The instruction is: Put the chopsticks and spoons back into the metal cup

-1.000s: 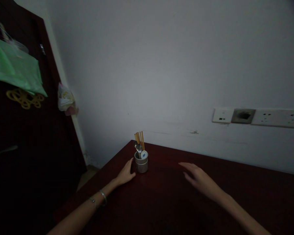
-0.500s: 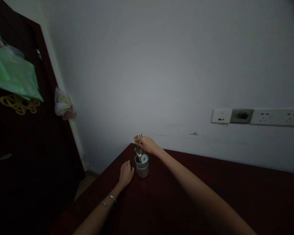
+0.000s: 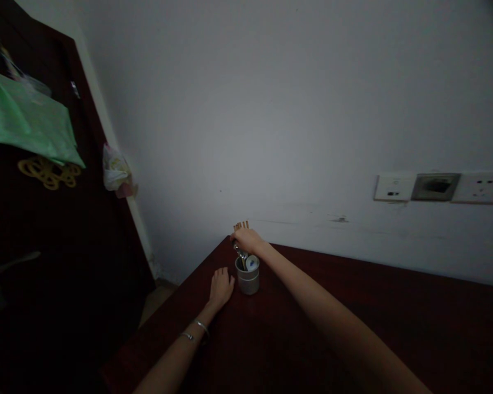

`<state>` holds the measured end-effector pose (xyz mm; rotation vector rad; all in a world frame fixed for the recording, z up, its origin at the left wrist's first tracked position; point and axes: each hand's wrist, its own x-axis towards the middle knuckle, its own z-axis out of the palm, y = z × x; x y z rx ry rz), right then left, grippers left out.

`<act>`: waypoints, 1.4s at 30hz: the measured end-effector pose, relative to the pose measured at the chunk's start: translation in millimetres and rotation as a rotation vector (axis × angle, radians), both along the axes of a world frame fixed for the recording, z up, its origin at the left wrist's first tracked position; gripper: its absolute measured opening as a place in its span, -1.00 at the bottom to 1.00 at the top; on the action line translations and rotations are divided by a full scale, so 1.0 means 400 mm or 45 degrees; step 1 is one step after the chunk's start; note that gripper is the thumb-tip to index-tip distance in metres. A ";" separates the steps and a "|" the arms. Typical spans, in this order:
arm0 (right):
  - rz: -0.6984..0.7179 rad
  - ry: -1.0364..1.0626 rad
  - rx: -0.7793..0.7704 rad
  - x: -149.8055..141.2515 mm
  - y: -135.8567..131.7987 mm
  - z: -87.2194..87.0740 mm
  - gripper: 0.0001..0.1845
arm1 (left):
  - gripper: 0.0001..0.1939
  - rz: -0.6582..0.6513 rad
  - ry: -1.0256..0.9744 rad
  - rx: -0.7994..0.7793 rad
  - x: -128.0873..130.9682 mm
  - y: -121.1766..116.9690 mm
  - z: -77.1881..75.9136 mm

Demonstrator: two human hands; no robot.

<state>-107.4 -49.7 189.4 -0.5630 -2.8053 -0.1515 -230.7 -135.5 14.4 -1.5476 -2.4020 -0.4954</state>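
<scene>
A grey metal-looking cylindrical holder point(image 3: 248, 284) stands upright near the far left corner of the dark red table. From its mouth rise several metal spoons point(image 3: 241, 253) and a white item with a blue mark point(image 3: 252, 262), perhaps a ceramic spoon. Over the holder, my right hand point(image 3: 247, 239) is closed round a bundle of chopsticks point(image 3: 241, 225), whose tips show above the fingers; their lower part is hidden. My left hand point(image 3: 222, 287) lies palm down on the tabletop, just left of the holder and apart from it, fingers stretched out and nothing in them.
The wooden table point(image 3: 296, 328) meets a white wall point(image 3: 271, 120). Wall sockets point(image 3: 435, 187) are on the right. To the left is a dark door point(image 3: 78, 230) with a green cloth point(image 3: 33, 120) hanging on it; a plastic bag point(image 3: 115, 168) hangs beside its frame.
My right hand has turned and its fingers now wrap round the chopsticks from behind. The whole view has shifted, so things appear slightly farther right. My left hand stays on the table.
</scene>
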 end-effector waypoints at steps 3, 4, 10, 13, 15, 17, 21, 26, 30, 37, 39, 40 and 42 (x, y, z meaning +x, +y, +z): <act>0.008 0.006 0.014 0.003 -0.002 0.006 -0.69 | -0.64 -0.014 0.001 0.015 -0.002 0.000 -0.002; 0.002 0.002 0.018 0.004 -0.003 0.010 -0.70 | -0.64 -0.014 0.000 0.017 -0.002 -0.001 -0.002; 0.009 0.045 0.101 0.022 -0.010 0.046 -0.68 | -0.64 -0.015 -0.015 0.005 0.001 -0.003 0.002; 0.009 0.094 0.120 0.035 -0.010 0.072 -0.68 | -0.63 -0.014 -0.012 0.017 0.002 -0.003 0.002; 0.014 0.132 0.135 0.044 -0.011 0.093 -0.69 | -0.63 -0.014 -0.010 0.029 0.002 -0.003 0.001; 0.026 0.176 0.159 0.055 -0.012 0.116 -0.68 | -0.62 -0.015 -0.009 0.034 0.001 -0.002 0.000; -0.009 0.271 0.187 0.084 -0.023 0.173 -0.67 | -0.63 -0.025 -0.001 0.028 -0.002 -0.002 0.000; -0.165 0.542 0.180 0.157 -0.039 0.234 -0.66 | -0.64 -0.009 -0.009 0.011 0.000 -0.004 0.003; -0.285 0.813 0.043 0.256 -0.019 0.220 -0.68 | -0.64 -0.022 -0.011 0.024 0.001 -0.005 0.003; -0.509 1.014 -0.839 0.405 0.047 -0.004 -0.77 | -0.67 -0.021 -0.026 0.030 0.002 -0.003 0.002; -0.589 0.984 -1.122 0.411 0.043 -0.088 -0.81 | -0.67 -0.026 -0.021 0.028 0.004 -0.003 0.003; -0.592 0.968 -1.240 0.407 0.037 -0.128 -0.82 | -0.67 -0.025 -0.018 0.026 0.005 -0.003 0.004; -0.582 0.930 -1.423 0.390 0.021 -0.197 -0.85 | -0.67 -0.018 -0.014 0.020 0.006 -0.004 0.006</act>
